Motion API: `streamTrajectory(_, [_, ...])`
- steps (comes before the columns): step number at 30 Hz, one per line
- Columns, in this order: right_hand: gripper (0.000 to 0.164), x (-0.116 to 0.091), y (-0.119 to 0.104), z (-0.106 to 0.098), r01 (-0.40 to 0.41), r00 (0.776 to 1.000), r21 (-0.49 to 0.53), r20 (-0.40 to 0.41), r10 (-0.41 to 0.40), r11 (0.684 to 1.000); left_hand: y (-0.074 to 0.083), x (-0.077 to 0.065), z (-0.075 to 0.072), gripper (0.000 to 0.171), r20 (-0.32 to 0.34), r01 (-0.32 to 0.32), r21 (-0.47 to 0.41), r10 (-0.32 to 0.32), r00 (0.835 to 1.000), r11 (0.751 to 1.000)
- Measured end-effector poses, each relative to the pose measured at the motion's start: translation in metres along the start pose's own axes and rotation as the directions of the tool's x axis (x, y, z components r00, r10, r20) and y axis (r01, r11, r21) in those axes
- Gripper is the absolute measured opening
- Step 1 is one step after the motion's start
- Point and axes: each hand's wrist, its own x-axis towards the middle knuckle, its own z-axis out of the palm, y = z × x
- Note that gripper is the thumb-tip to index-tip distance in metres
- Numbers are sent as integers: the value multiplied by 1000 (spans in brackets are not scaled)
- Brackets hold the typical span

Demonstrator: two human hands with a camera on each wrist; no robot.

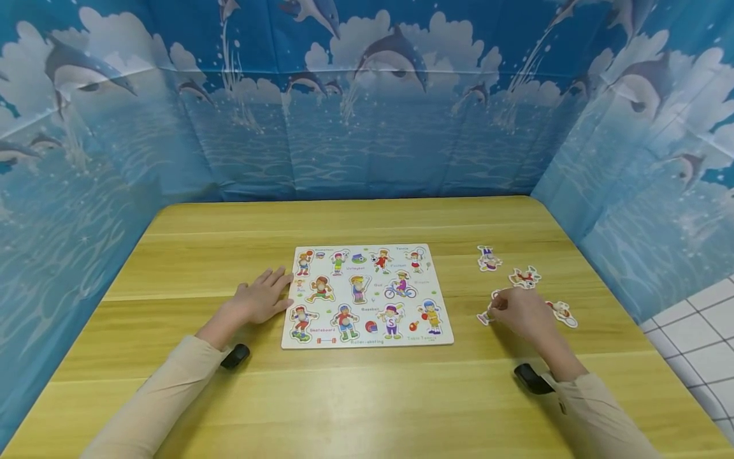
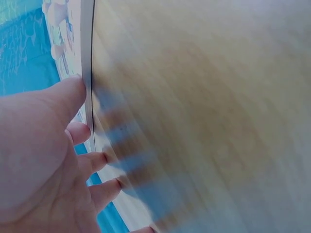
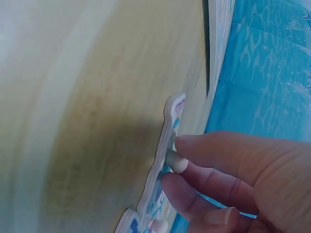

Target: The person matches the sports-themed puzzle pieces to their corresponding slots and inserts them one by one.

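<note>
A white puzzle board [image 1: 369, 345] printed with sports figures lies on the table. My left hand [image 1: 260, 299] rests flat beside its left side, fingers spread. In the left wrist view, the thumb [image 2: 73, 92] touches the board's edge [image 2: 87, 63]. To the right of the board, my right hand [image 1: 524, 312] pinches a small figure-shaped puzzle piece [image 1: 484, 317]. The right wrist view shows thumb and fingers about the white knob [image 3: 176, 162] of this piece [image 3: 170, 121]. The piece's printed figure is mostly hidden by the hand.
Loose figure pieces lie near the right hand: one in purple [image 1: 489, 259], one in red [image 1: 525, 277] and one with a racket [image 1: 563, 313]. Black wrist devices [image 1: 235, 357] sit at both cuffs. A blue dolphin curtain [image 1: 355, 146] stands behind the wooden table [image 1: 355, 408].
</note>
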Motion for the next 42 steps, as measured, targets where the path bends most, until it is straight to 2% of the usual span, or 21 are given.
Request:
streamTrajectory(8, [9,1,2,-1,-16,1000,9,-18,17,1000,1,2,-2,61,-5,-9,15,9,1000,1000])
streamTrajectory(15, [10,0,2,2,25,999,-14,-41,-26,1000,2,1,-4,62,2,5,7,-5,1000,1000])
streamTrajectory(24, [12,-4,2,4,14,998,-22,-68,-15,1000,2,5,-7,61,-8,-6,31,7,1000,999])
streamTrajectory(29, [25,-5,1,5,21,996,-28,-90,-23,999,3,5,-8,61,-7,-13,28,13,1000,1000])
streamTrajectory(35, [42,-2,-7,4,65,990,-61,-125,-72,996,0,1,0,62,0,-3,10,3,1000,1000])
streamTrajectory(38, [34,3,-10,2,68,989,-64,-123,-76,996,0,0,1,61,-1,-5,3,5,1000,1000])
streamTrajectory(42, [12,7,-15,0,78,990,-76,-109,-86,994,0,0,1,62,1,-6,0,6,1000,1000])
